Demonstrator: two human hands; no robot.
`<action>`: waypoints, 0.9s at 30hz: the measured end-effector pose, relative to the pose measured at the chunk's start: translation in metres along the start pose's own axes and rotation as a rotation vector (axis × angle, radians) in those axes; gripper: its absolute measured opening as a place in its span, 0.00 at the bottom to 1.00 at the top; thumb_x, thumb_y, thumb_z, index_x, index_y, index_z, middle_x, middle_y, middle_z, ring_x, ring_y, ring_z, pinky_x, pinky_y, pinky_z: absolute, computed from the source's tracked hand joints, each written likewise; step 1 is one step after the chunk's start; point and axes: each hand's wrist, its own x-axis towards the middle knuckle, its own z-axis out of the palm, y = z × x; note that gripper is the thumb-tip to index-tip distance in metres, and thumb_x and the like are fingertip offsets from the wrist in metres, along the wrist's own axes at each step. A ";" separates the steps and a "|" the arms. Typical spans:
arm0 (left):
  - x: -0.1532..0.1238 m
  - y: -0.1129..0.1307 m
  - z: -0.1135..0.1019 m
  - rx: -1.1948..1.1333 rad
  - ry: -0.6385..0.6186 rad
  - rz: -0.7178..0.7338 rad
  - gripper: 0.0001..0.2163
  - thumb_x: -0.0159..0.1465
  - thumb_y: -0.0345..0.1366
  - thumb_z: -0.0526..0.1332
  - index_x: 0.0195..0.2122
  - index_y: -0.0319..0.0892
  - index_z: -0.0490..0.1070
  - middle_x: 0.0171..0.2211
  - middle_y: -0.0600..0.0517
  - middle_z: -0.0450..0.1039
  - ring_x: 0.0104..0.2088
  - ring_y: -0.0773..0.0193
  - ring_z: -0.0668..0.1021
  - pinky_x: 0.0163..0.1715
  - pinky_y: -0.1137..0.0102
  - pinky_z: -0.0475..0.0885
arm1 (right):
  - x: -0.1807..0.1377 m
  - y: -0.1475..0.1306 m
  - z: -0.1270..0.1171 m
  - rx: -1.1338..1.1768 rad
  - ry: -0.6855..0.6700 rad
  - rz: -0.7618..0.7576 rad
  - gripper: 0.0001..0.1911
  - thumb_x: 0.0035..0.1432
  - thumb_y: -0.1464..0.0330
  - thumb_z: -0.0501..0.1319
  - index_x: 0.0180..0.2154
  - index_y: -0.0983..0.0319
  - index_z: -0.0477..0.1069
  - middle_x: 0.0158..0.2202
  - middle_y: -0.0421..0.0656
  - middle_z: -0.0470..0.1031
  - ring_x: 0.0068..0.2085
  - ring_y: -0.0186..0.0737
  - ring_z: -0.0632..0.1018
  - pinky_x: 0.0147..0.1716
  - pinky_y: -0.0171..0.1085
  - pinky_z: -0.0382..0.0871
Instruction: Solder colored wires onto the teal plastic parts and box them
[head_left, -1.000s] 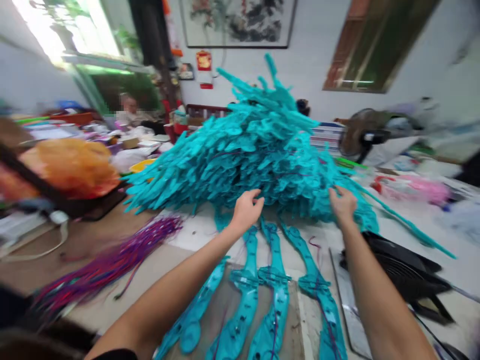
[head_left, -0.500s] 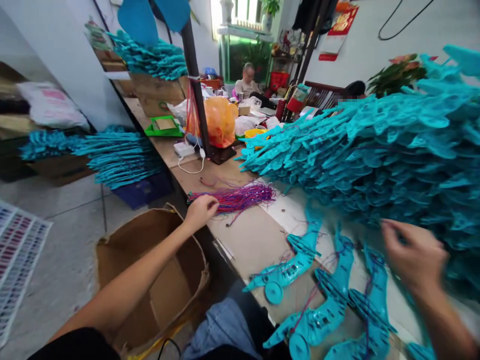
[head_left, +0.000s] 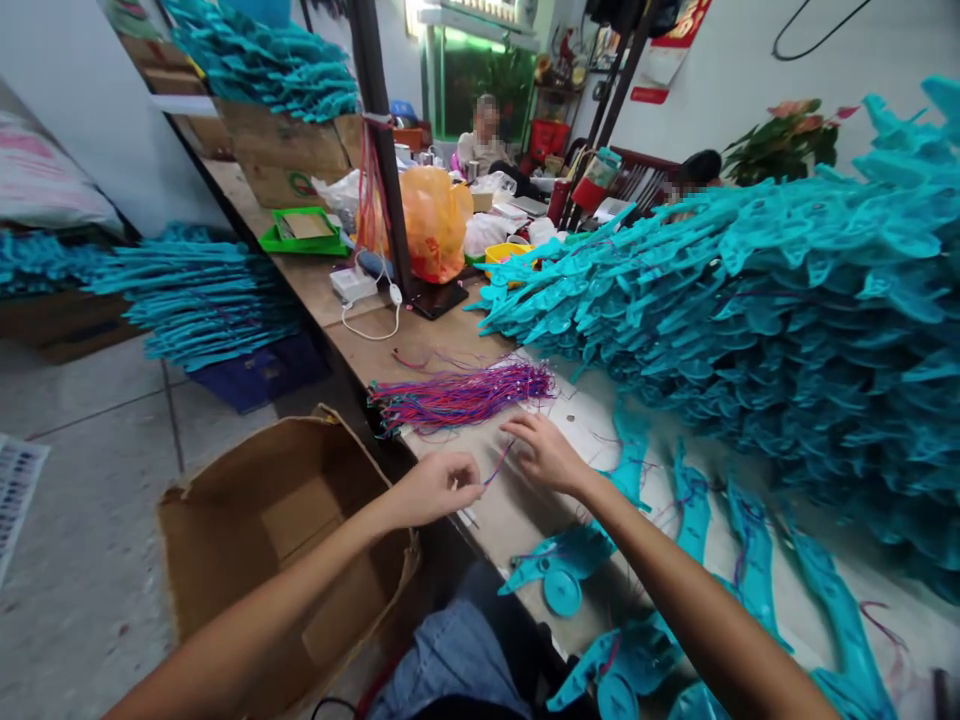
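Observation:
My left hand (head_left: 441, 488) is closed, thumb and finger pinching one end of a short red-and-blue wire (head_left: 498, 464) over the table's front edge. At the wire's other end is my right hand (head_left: 546, 455), its fingers bent round that end; the exact grip is partly hidden. Just behind both hands lies a bundle of red, blue and purple wires (head_left: 461, 396). Under and beside my right forearm, turquoise plastic parts (head_left: 694, 510) lie in a row, with thin wires on them. One nearer part carries a round disc (head_left: 562, 592).
A tall heap of turquoise parts (head_left: 750, 290) fills the table's right side. An open cardboard box (head_left: 225, 540) stands below the front edge at left. Behind the bundle are a dark post (head_left: 381, 150), an orange bag (head_left: 431, 225) and a green tray (head_left: 300, 240). A person (head_left: 484, 145) sits farther back.
My left hand has come away from the bundle, toward me and right, with a wire. My right hand has moved left from beside the heap to meet it. The view has shifted.

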 end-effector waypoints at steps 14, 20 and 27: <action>0.057 0.087 -0.067 -0.535 0.537 0.196 0.06 0.53 0.37 0.65 0.24 0.40 0.70 0.23 0.51 0.75 0.21 0.69 0.70 0.21 0.75 0.65 | 0.056 0.056 -0.062 0.583 0.540 0.400 0.20 0.60 0.53 0.55 0.36 0.61 0.76 0.27 0.41 0.77 0.32 0.39 0.78 0.35 0.37 0.72; 0.075 0.086 -0.063 -0.536 0.523 0.137 0.09 0.54 0.40 0.65 0.25 0.40 0.71 0.23 0.51 0.74 0.20 0.71 0.69 0.20 0.77 0.63 | 0.077 0.042 -0.059 0.809 0.568 0.374 0.19 0.49 0.51 0.66 0.29 0.60 0.75 0.24 0.41 0.77 0.32 0.41 0.80 0.35 0.38 0.75; 0.086 0.104 -0.069 -0.684 0.504 0.219 0.08 0.57 0.37 0.64 0.25 0.42 0.68 0.22 0.54 0.72 0.22 0.71 0.70 0.19 0.77 0.63 | 0.055 0.032 -0.108 1.138 0.614 0.320 0.22 0.44 0.50 0.70 0.30 0.60 0.73 0.29 0.41 0.79 0.33 0.40 0.80 0.35 0.39 0.76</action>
